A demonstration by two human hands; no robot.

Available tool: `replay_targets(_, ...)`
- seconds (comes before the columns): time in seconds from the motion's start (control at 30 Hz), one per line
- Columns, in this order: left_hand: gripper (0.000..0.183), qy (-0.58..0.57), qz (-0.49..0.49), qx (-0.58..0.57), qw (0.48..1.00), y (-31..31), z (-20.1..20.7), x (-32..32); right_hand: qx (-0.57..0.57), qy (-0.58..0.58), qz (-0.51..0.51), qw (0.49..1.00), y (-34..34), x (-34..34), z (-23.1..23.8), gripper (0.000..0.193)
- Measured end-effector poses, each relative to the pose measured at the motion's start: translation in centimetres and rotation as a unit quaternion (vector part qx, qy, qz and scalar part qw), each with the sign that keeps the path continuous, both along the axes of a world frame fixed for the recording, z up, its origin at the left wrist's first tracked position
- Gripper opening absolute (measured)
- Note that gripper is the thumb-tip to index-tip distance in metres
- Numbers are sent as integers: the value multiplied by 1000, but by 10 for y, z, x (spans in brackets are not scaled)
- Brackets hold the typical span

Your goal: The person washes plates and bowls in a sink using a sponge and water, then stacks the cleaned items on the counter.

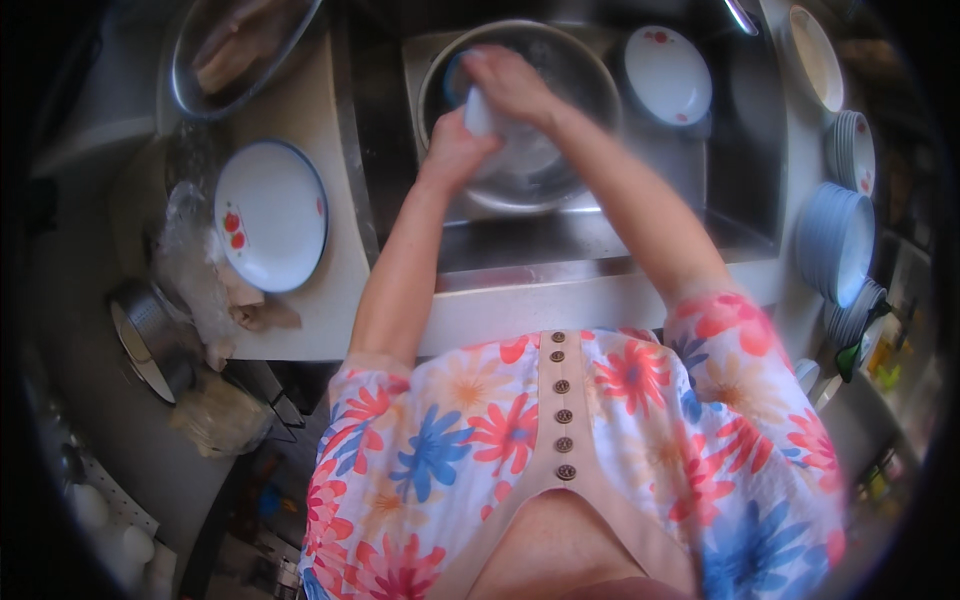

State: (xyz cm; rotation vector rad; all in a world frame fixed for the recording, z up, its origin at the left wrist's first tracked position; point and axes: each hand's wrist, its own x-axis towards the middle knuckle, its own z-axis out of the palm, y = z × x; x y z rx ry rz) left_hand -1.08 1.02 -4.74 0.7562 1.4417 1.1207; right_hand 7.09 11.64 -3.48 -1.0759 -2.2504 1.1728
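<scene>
- Two hands are up at about 12 o'clock, both over a big steel basin (pixel 575 75) that sits in the sink (pixel 740 160).
- The left hand (pixel 452 150) is wrapped round the lower end of a small white cup (pixel 480 115), gripping it from underneath.
- The right hand (pixel 508 82) is curled over the top of that same cup, fingers closed against it. Can't tell if there's a cloth or sponge tucked in there, it's too blurry.
- So the cup is pinched between both hands, right above the middle of the basin, which has another shiny dish inside it, lower down.
- At 1 o'clock of the basin, still in the sink, there's a white plate with a red flower print (pixel 667 75), leaning just beside the basin rim.
- Over at 9 o'clock on the counter (pixel 330 300) lies a blue-rimmed plate with red flowers (pixel 270 215), flat and well apart from the sink.
- At 11 o'clock, a metal bowl (pixel 240 55) with something pale in it.
- At 3 o'clock on the right counter, a stack of pale blue bowls (pixel 835 240) lying on its side, with more stacked dishes (pixel 852 150) just above it.
- At 8 o'clock, crumpled clear plastic bags (pixel 195 270) and a steel pot (pixel 150 340) near the counter edge.
</scene>
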Motion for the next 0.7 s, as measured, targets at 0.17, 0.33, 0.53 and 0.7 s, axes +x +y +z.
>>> replay_targets(0.17, 35, -53, 25, 10, 998, -13, 29, 6, -482, 41, -156, 861, 27, 32, -4, 46)
replay_targets(0.33, 35, -204, 83, 59, 974, -9, 49, -1, -528, 113, -284, 793, -4, 54, -4, 47)
replay_targets(0.53, 37, -264, 85, 93, 956, -9, 56, -12, -524, 254, -324, 745, 14, 49, -8, 42)
replay_targets(0.7, 42, -353, 45, 13, 934, -9, 49, -30, -352, 123, -188, 908, 38, 49, -32, 46)
